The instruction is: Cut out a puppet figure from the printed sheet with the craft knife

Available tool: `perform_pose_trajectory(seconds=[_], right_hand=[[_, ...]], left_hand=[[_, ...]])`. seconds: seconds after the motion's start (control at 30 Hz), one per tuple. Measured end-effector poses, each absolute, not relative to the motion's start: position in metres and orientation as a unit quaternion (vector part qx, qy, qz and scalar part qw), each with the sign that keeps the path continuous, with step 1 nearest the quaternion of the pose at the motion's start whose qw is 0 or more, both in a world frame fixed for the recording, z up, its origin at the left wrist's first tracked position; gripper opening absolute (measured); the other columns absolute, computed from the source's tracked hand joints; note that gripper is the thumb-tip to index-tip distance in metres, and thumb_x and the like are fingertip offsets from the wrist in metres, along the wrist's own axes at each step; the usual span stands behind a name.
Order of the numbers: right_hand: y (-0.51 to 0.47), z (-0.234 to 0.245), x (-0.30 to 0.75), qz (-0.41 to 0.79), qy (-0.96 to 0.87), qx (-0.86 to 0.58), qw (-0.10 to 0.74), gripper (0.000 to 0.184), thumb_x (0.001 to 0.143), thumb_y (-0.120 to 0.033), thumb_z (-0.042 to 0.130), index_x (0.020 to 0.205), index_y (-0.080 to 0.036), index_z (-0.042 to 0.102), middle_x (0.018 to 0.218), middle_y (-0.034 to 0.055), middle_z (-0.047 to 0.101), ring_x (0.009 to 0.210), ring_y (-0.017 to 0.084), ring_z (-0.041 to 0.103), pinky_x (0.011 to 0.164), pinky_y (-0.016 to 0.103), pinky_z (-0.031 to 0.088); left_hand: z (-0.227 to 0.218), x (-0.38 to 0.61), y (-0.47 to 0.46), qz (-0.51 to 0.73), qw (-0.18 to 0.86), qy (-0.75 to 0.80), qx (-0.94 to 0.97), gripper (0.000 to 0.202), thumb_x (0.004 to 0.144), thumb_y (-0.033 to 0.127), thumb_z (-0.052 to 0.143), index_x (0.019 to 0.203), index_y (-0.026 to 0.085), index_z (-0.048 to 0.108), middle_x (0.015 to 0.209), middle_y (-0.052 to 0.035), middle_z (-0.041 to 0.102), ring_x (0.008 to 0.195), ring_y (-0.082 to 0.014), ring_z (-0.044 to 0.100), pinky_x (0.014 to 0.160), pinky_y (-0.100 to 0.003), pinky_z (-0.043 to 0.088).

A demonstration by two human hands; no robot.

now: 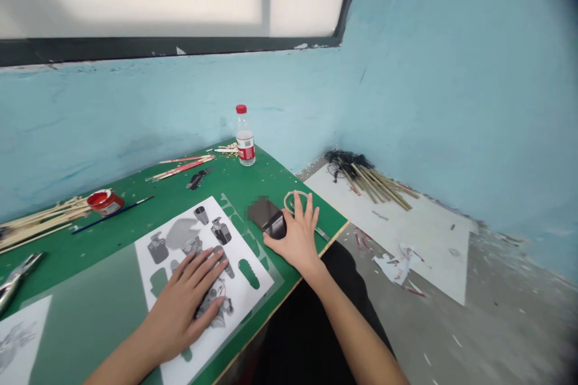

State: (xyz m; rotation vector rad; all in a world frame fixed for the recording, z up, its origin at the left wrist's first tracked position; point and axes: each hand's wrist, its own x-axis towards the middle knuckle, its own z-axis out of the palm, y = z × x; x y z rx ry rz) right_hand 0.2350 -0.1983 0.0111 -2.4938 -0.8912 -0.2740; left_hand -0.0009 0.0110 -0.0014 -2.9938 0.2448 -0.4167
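Observation:
My left hand lies flat with fingers stretched over a white printed sheet. Grey pictures of objects and several cut-out holes show on the sheet; green shows through the holes. Part of the printing is hidden under the hand. My right hand has its thumb and index finger at opposite edges of a dark, glossy phone, near its right end. The other fingers of that hand are spread, reaching over a pale ring that looks like a tape roll. A thin metal blade-like piece lies beside the hand.
A red-capped bottle stands near the back of the green table. Further left are a folded knife, a red paint pot, a brush, wooden sticks and pliers. Bamboo sticks lie on the floor at right.

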Motion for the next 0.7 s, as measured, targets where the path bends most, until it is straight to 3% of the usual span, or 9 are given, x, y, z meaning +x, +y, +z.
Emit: perform_pose_trajectory(seconds=[0.2,0.37,0.57,0.7], right_hand=[[-0.2,0.002,0.234,-0.113,-0.32,-0.907,0.25,0.072,0.081,-0.058,0.076,0.132,-0.008,0.066,0.164,0.0271,0.04,0.163,0.052,0.008,0.129,0.075,0.012],[-0.2,0.0,0.236,-0.113,-0.319,-0.904,0.26,0.069,0.079,-0.055,0.079,0.13,-0.01,0.067,0.164,0.0262,0.041,0.163,0.051,0.008,0.13,0.072,0.013],[-0.197,-0.001,0.238,-0.104,-0.316,-0.903,0.273,0.068,0.075,-0.053,0.082,0.127,-0.012,0.069,0.166,0.0231,0.04,0.163,0.051,0.011,0.131,0.071,0.015],[-0.202,0.0,0.24,-0.13,-0.327,-0.893,0.282,0.066,0.085,-0.059,0.075,0.134,-0.016,0.066,0.162,0.0202,0.045,0.162,0.048,0.016,0.128,0.071,0.021]], left_hand=[[-0.001,0.0,0.01,-0.126,0.041,0.072,-0.989,0.079,0.107,0.05,0.052,0.172,0.025,0.017,0.173,0.0001,0.038,0.157,-0.0309,0.038,0.126,-0.051,0.031],[0.001,0.001,0.01,-0.125,0.032,0.075,-0.989,0.079,0.107,0.049,0.053,0.172,0.027,0.016,0.171,-0.0014,0.041,0.155,-0.032,0.043,0.123,-0.054,0.04],[0.002,-0.001,0.01,-0.12,0.027,0.071,-0.99,0.079,0.107,0.049,0.053,0.173,0.027,0.015,0.171,-0.002,0.041,0.155,-0.0325,0.043,0.123,-0.054,0.04],[0.002,-0.001,0.01,-0.12,0.015,0.067,-0.99,0.08,0.106,0.049,0.054,0.173,0.028,0.015,0.17,-0.0026,0.043,0.155,-0.0329,0.044,0.125,-0.053,0.039]])
